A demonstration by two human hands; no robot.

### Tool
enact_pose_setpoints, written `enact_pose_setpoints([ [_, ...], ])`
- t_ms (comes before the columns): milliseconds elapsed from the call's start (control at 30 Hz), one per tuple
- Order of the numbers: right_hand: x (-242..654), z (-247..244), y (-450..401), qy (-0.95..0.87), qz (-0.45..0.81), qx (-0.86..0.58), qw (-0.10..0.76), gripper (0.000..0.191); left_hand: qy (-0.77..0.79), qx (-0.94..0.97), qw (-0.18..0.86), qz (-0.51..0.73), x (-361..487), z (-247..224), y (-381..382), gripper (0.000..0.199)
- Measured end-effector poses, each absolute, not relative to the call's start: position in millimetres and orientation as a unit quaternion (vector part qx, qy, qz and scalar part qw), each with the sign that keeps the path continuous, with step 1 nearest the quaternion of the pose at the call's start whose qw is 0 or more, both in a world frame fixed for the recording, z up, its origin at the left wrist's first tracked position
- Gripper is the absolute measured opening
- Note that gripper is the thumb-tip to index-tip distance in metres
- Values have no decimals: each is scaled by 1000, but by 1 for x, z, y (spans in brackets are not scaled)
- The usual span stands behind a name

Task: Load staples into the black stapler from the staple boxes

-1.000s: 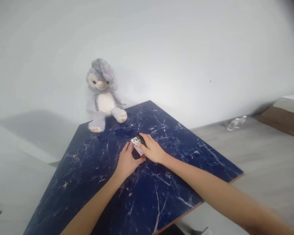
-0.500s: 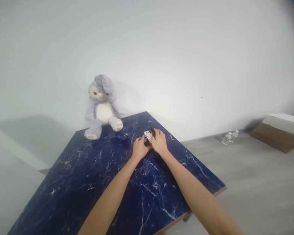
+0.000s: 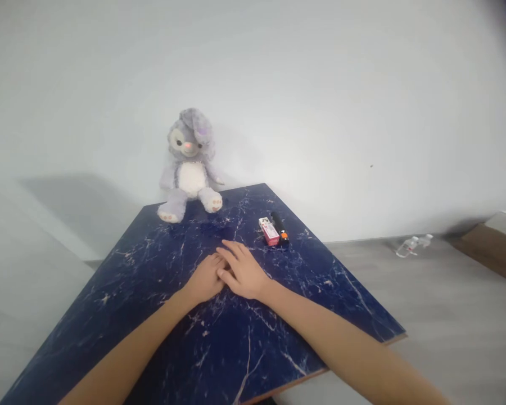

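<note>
My left hand (image 3: 206, 277) and my right hand (image 3: 243, 271) meet over the middle of the blue marbled table (image 3: 160, 315). The right fingers are apart and overlap the left hand's fingertips; nothing is held in the right hand. The left fingers are partly covered, so their shape is unclear. Beyond the right hand lies a small red and white box (image 3: 269, 232). Touching or very close to its right side is a black cylindrical object (image 3: 280, 228) with an orange patch.
A grey plush toy (image 3: 191, 169) sits at the table's back left edge, against the wall. On the floor to the right are clear plastic bottles (image 3: 408, 246) and a brown cardboard box (image 3: 489, 247).
Both hands have let go of the box and the black object and moved back toward me and left, coming together. The camera view has shifted slightly.
</note>
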State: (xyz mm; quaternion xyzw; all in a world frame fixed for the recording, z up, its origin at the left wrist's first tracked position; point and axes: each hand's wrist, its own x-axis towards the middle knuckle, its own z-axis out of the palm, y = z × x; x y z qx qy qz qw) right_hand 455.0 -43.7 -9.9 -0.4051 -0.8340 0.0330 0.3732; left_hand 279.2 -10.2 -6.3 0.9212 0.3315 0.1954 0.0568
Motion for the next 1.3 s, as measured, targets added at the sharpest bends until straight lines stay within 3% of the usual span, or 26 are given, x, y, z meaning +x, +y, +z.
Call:
enact_pose_setpoints([
  [167, 446, -10, -41, -890, 18, -329, 316, 63, 289, 942, 59, 163, 250, -15, -5, 32],
  [300, 439, -11, -32, -911, 13, -274, 309, 59, 262, 952, 13, 157, 246, -34, 5, 45],
  [500, 437, -14, -23, -890, 13, -293, 349, 60, 334, 928, -21, 162, 255, -27, -1, 47],
  [833, 439, -11, -19, -883, 45, -324, 336, 57, 350, 926, -5, 144, 254, -27, 5, 54],
  [1067, 442, -9, -17, -871, 85, -335, 350, 56, 342, 924, 12, 173, 248, -23, 3, 42],
  [1300, 444, -6, -14, -843, 123, -372, 368, 47, 431, 884, 18, 180, 252, -22, 2, 55],
])
